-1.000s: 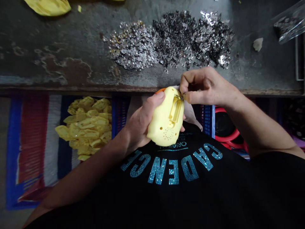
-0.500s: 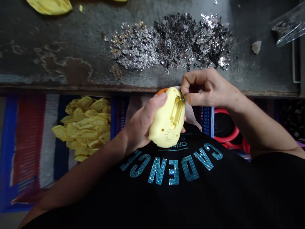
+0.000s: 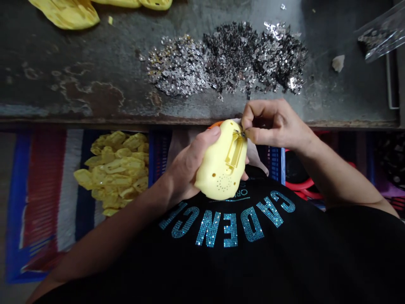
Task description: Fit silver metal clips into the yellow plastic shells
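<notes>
My left hand (image 3: 188, 164) is wrapped round a pale yellow plastic shell (image 3: 221, 162), its open slot facing up. My right hand (image 3: 275, 124) pinches a tiny metal contact piece (image 3: 242, 134) and presses it at the top end of the slot. Both hands are held just below the worn metal table's (image 3: 95, 84) front edge. On the table, right above my hands, lies a heap of small shiny metal pieces (image 3: 228, 59).
A pile of yellow plastic parts (image 3: 115, 166) lies on a striped woven sack (image 3: 41, 194) at the lower left. More yellow shells (image 3: 66, 10) sit at the table's far left. A clear bag of parts (image 3: 379, 33) lies at the right. Red rings (image 3: 300, 183) show under my right arm.
Both hands and the shell have shifted slightly downward in view; the right fingers keep working the metal piece at the slot's top end.
</notes>
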`<control>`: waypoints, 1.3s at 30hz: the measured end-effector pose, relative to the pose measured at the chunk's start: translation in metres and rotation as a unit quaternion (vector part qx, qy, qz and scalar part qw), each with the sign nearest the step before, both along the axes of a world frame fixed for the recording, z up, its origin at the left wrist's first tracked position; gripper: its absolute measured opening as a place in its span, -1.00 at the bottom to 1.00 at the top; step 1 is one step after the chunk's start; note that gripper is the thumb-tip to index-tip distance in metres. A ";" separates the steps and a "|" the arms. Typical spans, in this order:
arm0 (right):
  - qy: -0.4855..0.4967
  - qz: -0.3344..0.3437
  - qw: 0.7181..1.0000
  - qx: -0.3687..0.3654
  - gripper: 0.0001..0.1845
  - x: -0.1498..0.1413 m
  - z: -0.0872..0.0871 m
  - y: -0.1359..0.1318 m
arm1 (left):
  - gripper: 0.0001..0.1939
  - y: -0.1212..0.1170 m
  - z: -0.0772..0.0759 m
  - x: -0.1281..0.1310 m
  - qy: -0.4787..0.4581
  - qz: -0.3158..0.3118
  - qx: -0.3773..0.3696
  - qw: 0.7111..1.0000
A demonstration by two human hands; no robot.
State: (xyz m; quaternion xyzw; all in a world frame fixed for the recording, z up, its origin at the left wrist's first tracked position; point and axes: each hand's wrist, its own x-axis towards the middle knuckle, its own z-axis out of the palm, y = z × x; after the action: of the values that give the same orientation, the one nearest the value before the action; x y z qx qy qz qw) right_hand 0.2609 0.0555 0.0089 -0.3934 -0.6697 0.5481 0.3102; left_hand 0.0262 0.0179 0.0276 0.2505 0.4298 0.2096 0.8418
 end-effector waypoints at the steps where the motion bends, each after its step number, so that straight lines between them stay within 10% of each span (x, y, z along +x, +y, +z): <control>1: -0.012 -0.001 1.000 0.006 -0.82 0.000 0.001 0.000 | -0.36 0.000 0.000 0.000 0.004 0.000 -0.002 1.000; 13: -0.120 -0.017 0.991 0.064 -0.90 0.000 0.015 -0.007 | -0.34 -0.002 -0.004 -0.001 0.009 0.004 0.004 1.000; 32: -0.136 -0.127 0.946 0.267 -0.90 -0.018 -0.016 -0.032 | -0.33 -0.008 -0.029 -0.007 -0.039 0.114 0.069 0.990; 39: -0.161 -0.154 0.867 0.446 -0.67 -0.018 -0.032 -0.039 | -0.40 -0.006 -0.027 -0.006 -0.030 0.167 0.087 0.982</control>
State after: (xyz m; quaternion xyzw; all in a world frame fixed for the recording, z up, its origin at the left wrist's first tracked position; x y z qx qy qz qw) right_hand 0.2431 0.0165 -0.0228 -0.3943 -0.8143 0.0649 0.4210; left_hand 0.0201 0.0123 0.0003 0.2405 0.4204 0.3913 0.7825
